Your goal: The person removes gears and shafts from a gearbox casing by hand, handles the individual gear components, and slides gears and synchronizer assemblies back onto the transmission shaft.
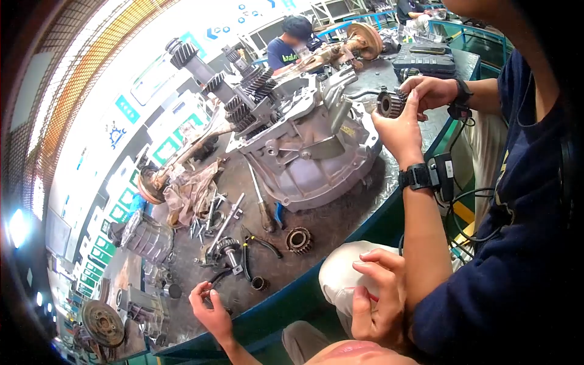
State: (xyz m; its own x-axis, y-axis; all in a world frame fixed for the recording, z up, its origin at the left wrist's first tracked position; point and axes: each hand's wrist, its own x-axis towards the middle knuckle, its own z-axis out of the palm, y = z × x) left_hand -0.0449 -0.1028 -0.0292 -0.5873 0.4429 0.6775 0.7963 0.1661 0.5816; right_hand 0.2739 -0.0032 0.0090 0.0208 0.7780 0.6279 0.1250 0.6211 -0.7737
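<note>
My left hand [213, 311] is at the near edge of the metal table, thumb and fingers apart, beside black-handled pliers. My right hand [380, 295] is over a pale trouser leg, fingers loosely bent and apart; a thin red strip shows between them, its nature unclear. Ahead on the table lie a geared shaft [228, 249], yellow-and-black pliers [246, 254], a toothed ring [298, 241] and a small ring [260, 283]. Behind stands a large gearbox housing [310, 161] with upright gear shafts [249, 91]. To the right, a co-worker's hands hold a toothed ring [391, 104].
The co-worker's forearm [426, 237], with a wrist device and cables, is close to my right hand. A screwdriver [265, 216], rag [188, 198], metal casing [146, 237] and black case [424, 59] lie about. Another person [284, 52] sits beyond the table.
</note>
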